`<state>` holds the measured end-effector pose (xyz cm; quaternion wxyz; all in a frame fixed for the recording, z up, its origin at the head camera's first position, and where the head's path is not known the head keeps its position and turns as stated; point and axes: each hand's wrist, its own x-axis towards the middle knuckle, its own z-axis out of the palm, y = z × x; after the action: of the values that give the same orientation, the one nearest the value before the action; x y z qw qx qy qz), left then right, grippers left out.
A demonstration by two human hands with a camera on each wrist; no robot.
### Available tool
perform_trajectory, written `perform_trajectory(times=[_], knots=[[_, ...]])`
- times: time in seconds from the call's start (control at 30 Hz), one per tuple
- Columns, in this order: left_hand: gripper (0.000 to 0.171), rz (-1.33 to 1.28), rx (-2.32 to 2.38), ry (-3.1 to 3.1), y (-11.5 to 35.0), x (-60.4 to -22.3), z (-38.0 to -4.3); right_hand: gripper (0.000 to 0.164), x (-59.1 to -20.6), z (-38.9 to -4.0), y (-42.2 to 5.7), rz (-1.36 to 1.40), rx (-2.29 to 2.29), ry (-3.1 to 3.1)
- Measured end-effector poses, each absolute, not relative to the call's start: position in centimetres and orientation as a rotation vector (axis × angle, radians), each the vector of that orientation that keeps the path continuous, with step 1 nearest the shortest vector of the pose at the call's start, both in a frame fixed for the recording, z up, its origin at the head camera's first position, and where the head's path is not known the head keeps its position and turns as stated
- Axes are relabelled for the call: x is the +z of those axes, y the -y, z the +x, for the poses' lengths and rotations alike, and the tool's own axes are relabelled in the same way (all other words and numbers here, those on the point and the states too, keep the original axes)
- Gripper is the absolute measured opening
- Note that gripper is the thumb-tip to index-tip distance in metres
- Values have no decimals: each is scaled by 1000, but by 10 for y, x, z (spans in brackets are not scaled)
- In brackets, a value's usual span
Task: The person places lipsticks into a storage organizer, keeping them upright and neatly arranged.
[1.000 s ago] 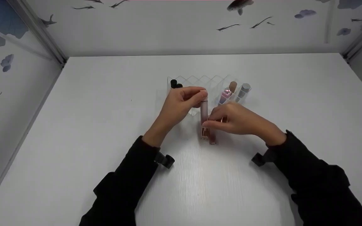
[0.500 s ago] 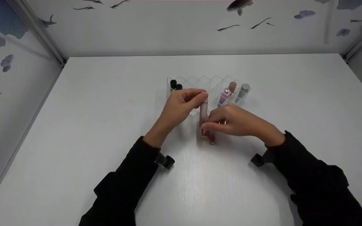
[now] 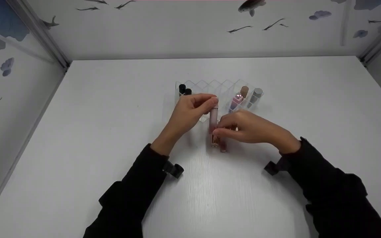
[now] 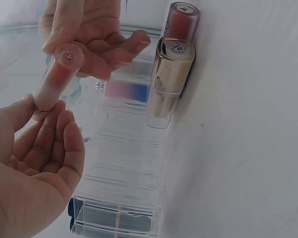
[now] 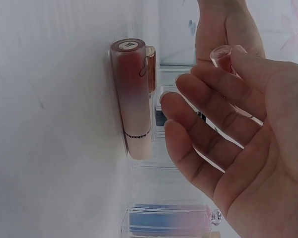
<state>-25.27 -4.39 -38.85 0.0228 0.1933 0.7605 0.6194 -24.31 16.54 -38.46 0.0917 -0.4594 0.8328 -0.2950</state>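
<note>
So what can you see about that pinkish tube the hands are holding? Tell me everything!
The pinkish tube is slim and round, reddish at one end, fading to whitish, with a thin dark line near the whitish end. It looks like smooth plastic or glass. A small round label sits on the reddish end, facing both wrist views. It is held above the table. The left hand pinches its whitish end; the right hand seems to pinch near the reddish end.
</note>
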Motion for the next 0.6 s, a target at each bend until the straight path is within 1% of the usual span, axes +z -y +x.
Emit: perform_trajectory(times=[0.2, 0.4, 0.5, 0.6], knots=[[31, 592, 1929, -2326, 44, -384, -251, 26, -374, -245, -172, -1330, -857, -2500], [27, 585, 1953, -2285, 46, -370, -242, 28, -358, -250, -190, -1281, -863, -2690], [27, 572, 1951, -2284, 47, -361, -237, 35, -354, -254, -199, -1190, -893, -2817], [27, 561, 1967, -2274, 47, -358, -235, 54, -353, -259, -207, -1041, -904, -2929]])
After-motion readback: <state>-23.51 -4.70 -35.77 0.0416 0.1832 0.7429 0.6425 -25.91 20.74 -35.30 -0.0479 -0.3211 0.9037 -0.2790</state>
